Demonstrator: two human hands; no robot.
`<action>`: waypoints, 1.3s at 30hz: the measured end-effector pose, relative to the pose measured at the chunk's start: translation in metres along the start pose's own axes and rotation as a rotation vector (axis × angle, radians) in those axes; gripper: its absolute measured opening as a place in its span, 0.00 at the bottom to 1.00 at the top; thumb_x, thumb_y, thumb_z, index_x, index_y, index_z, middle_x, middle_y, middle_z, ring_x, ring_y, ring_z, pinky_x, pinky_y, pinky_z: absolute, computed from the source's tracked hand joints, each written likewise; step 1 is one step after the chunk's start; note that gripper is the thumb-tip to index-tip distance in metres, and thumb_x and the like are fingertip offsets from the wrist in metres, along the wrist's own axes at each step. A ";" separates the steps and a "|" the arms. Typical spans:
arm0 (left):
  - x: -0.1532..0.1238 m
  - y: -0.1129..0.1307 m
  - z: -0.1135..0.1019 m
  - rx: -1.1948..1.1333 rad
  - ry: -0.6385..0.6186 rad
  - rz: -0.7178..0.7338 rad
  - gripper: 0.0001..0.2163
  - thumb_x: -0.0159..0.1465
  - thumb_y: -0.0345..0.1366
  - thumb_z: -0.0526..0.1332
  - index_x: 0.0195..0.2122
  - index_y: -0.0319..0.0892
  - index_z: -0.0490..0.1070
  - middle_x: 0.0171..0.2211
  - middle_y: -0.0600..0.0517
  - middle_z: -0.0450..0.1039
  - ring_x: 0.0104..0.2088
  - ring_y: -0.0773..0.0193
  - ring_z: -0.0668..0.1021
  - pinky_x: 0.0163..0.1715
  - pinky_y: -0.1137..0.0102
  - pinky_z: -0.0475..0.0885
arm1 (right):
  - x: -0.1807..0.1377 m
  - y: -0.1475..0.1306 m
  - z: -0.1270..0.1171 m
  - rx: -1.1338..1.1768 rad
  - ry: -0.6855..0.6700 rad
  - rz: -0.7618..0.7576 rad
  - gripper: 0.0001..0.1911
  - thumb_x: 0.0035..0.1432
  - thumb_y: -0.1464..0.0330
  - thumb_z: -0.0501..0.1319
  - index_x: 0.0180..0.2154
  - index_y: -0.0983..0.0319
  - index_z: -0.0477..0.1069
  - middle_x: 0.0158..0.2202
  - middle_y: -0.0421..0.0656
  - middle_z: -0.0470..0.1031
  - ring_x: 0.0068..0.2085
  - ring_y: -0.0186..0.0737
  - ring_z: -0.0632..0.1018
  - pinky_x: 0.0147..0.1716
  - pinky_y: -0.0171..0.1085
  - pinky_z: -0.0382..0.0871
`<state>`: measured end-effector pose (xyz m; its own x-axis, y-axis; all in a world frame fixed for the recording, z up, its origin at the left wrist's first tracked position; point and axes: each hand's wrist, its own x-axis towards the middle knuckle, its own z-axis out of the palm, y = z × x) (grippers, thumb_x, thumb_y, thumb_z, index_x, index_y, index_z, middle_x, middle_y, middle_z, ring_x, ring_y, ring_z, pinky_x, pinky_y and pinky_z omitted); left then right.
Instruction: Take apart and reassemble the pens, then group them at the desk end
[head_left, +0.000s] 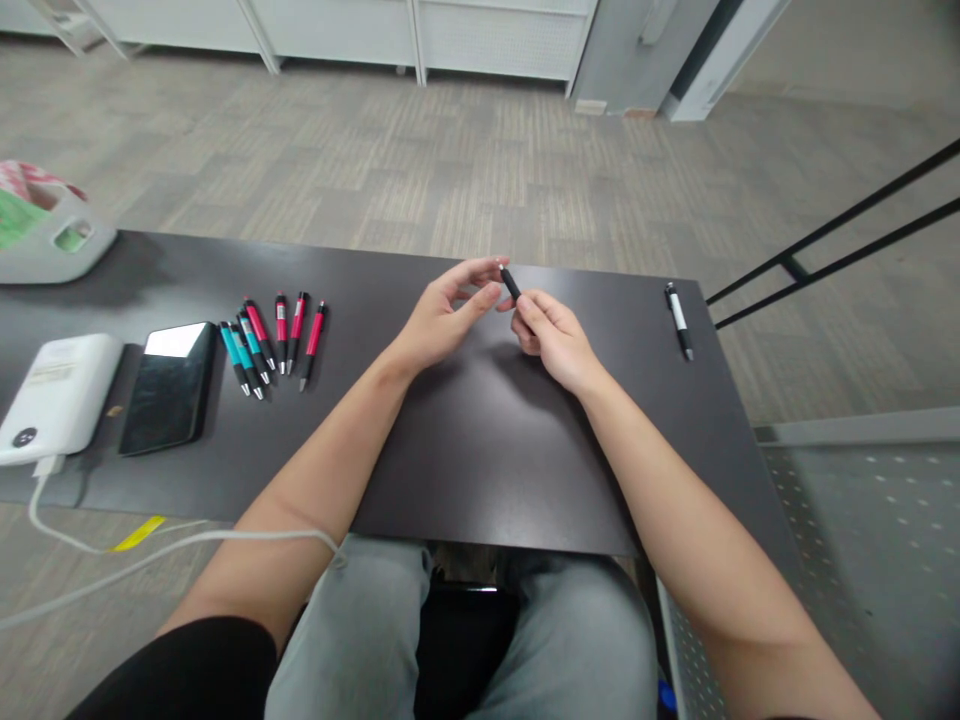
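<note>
My right hand (pixel 551 335) is closed around a black pen (pixel 511 284), holding it tilted above the middle of the dark table (pixel 480 450). My left hand (pixel 450 315) pinches the pen's upper end between thumb and fingertips. The two hands meet just above the tabletop near its far edge. Most of the pen's barrel is hidden inside my right fist.
A row of several red and teal pens (pixel 274 340) lies on the left part of the table. Beside them are a black phone (pixel 169 385) and a white power bank (pixel 56 395) with a cable. A white and black pen (pixel 679 320) lies at the right. A grey container (pixel 52 240) sits far left.
</note>
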<state>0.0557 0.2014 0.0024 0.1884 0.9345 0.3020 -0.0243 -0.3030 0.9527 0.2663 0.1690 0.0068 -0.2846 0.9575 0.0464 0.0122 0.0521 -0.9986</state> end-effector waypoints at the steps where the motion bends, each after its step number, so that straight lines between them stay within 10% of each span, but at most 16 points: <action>1: -0.002 0.003 0.007 -0.077 -0.033 -0.016 0.26 0.68 0.61 0.82 0.59 0.50 0.88 0.55 0.44 0.91 0.53 0.52 0.89 0.55 0.61 0.82 | -0.002 -0.002 0.004 0.053 -0.029 0.028 0.35 0.65 0.28 0.71 0.39 0.51 0.72 0.27 0.35 0.59 0.26 0.39 0.58 0.25 0.41 0.51; 11: -0.018 0.005 0.047 -0.291 0.132 -0.102 0.23 0.75 0.64 0.76 0.45 0.48 0.87 0.44 0.47 0.93 0.53 0.51 0.92 0.51 0.62 0.87 | -0.005 0.011 0.012 0.017 -0.019 -0.029 0.33 0.70 0.28 0.67 0.45 0.50 0.78 0.27 0.35 0.62 0.25 0.41 0.62 0.24 0.43 0.60; 16: -0.022 0.004 0.062 -0.338 0.238 -0.069 0.22 0.75 0.64 0.76 0.45 0.49 0.86 0.45 0.45 0.93 0.61 0.46 0.91 0.59 0.55 0.88 | -0.010 0.017 0.013 -0.292 0.101 -0.225 0.32 0.82 0.34 0.57 0.62 0.50 0.83 0.36 0.44 0.80 0.40 0.53 0.83 0.43 0.50 0.81; 22: -0.025 0.010 0.063 -0.382 0.262 -0.038 0.23 0.72 0.64 0.78 0.43 0.49 0.85 0.45 0.45 0.93 0.60 0.45 0.92 0.63 0.51 0.88 | -0.012 0.012 0.017 -0.376 0.159 -0.317 0.25 0.81 0.39 0.63 0.59 0.49 0.83 0.48 0.50 0.86 0.55 0.61 0.86 0.60 0.56 0.84; 31: -0.019 0.012 0.048 -0.344 0.117 -0.076 0.21 0.71 0.60 0.81 0.49 0.48 0.88 0.50 0.44 0.94 0.65 0.44 0.90 0.68 0.52 0.85 | -0.005 0.016 0.010 -0.159 0.156 -0.149 0.27 0.75 0.34 0.69 0.51 0.50 0.79 0.38 0.43 0.77 0.41 0.51 0.79 0.43 0.48 0.81; 39: -0.014 0.017 0.043 -0.287 0.237 -0.106 0.15 0.68 0.49 0.86 0.42 0.48 0.85 0.41 0.48 0.91 0.52 0.49 0.93 0.54 0.57 0.88 | -0.003 0.014 0.007 -0.172 0.107 -0.132 0.29 0.72 0.33 0.71 0.52 0.49 0.76 0.40 0.44 0.75 0.40 0.51 0.77 0.36 0.47 0.75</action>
<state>0.0948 0.1753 0.0130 -0.0263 0.9854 0.1685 -0.2972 -0.1686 0.9398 0.2602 0.1648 -0.0072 -0.1914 0.9634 0.1878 0.1475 0.2174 -0.9649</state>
